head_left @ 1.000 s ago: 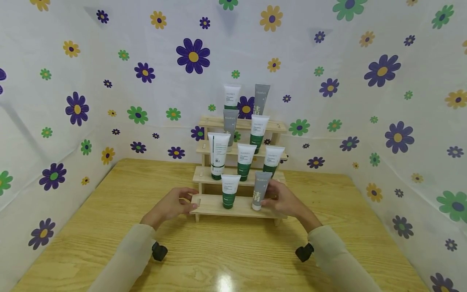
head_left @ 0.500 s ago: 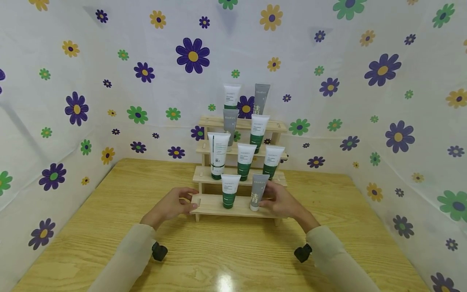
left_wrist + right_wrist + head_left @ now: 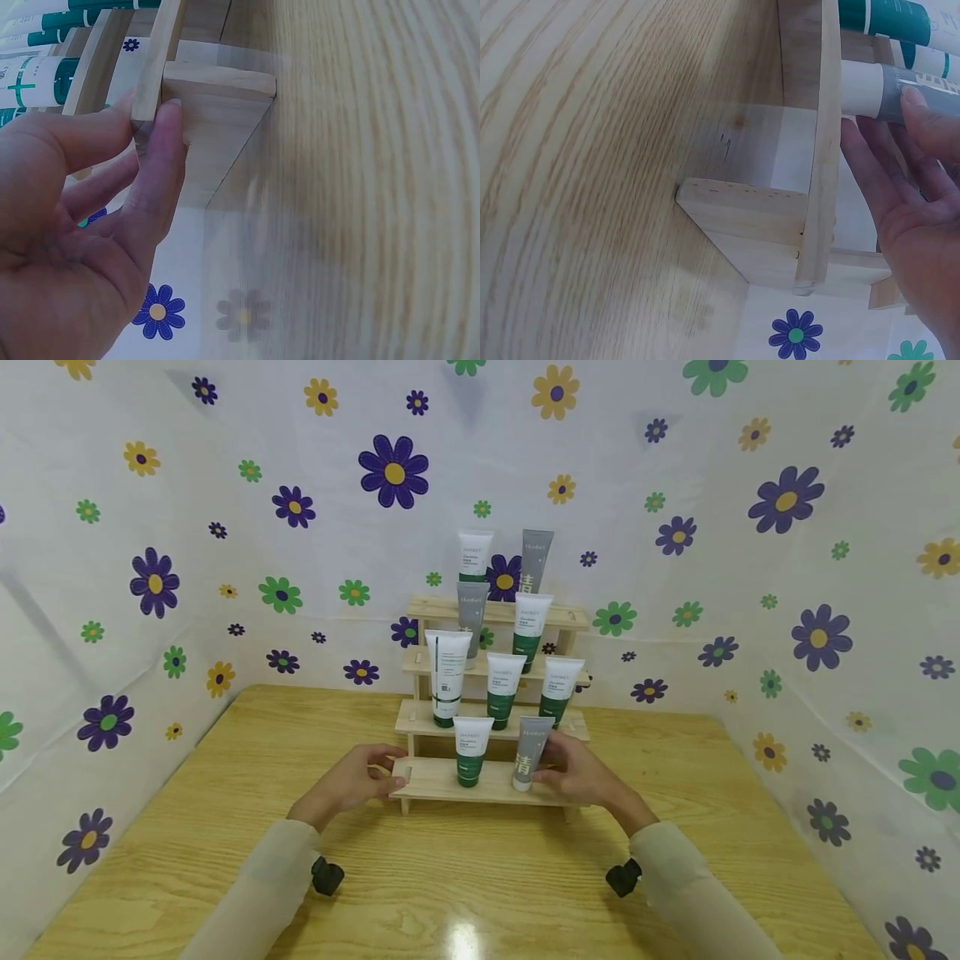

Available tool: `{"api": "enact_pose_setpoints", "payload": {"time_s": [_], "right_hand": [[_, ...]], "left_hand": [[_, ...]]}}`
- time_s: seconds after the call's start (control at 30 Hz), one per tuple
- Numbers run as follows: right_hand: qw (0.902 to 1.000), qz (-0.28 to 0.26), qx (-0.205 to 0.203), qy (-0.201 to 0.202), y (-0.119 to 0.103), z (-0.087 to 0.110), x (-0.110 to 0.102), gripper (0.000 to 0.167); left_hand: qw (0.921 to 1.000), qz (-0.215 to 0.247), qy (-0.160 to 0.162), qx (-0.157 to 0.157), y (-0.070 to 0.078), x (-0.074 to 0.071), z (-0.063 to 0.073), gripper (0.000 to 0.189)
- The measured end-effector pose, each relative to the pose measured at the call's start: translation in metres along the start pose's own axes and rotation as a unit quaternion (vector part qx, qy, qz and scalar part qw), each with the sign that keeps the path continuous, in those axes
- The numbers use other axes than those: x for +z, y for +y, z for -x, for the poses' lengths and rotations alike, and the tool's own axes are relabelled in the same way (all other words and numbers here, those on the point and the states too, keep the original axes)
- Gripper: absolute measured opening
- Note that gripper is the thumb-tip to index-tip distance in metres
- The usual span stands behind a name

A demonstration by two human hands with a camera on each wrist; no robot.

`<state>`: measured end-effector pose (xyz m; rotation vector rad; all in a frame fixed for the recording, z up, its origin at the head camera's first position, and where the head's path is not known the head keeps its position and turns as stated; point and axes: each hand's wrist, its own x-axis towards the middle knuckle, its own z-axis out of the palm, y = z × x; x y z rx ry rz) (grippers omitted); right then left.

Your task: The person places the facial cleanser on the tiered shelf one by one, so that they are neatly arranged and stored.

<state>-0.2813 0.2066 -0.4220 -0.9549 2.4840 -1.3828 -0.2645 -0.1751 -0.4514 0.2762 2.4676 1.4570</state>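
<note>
A stepped wooden display stand (image 3: pixel 431 785) bears tubes on its several tiers. My left hand (image 3: pixel 354 783) pinches the left end of the lowest shelf, the thumb on top and a finger underneath in the left wrist view. With thumb and fingers, my right hand (image 3: pixel 581 772) holds a grey tube (image 3: pixel 532 745) upright over the right part of that shelf. Its white cap (image 3: pixel 861 88) points down, right at the board in the right wrist view. Left of it on the same shelf stands a white and green tube (image 3: pixel 471 747).
One tier up are a taller white tube (image 3: pixel 447 672) and two white and green tubes. A grey tube (image 3: pixel 471 614) and a white and green one (image 3: pixel 531 622) stand on the third tier, another pair on top. The wooden table (image 3: pixel 480 868) meets a flower-printed cloth (image 3: pixel 300 560) behind.
The right hand has brought the grey tube slightly left and down onto the lowest shelf's level. It shifted mainly in the first half second. The left hand keeps its place.
</note>
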Motion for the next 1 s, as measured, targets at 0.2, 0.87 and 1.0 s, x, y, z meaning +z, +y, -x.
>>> {"api": "enact_pose_setpoints", "payload": {"time_s": [0.2,0.87,1.0], "right_hand": [[1.0000,0.008,0.004,0.000,-0.001,0.000,0.000,0.057],[0.9996,0.007,0.026,0.009,-0.001,0.003,-0.002,0.061],[0.9993,0.017,0.032,0.013,-0.002,0.008,-0.013,0.049]], "left_hand": [[0.9999,-0.017,0.002,0.000,0.002,-0.001,0.001,0.050],[0.9990,-0.041,-0.002,0.020,0.003,-0.002,0.000,0.050],[0.9983,-0.046,-0.008,0.034,0.001,-0.004,0.001,0.050]]}}
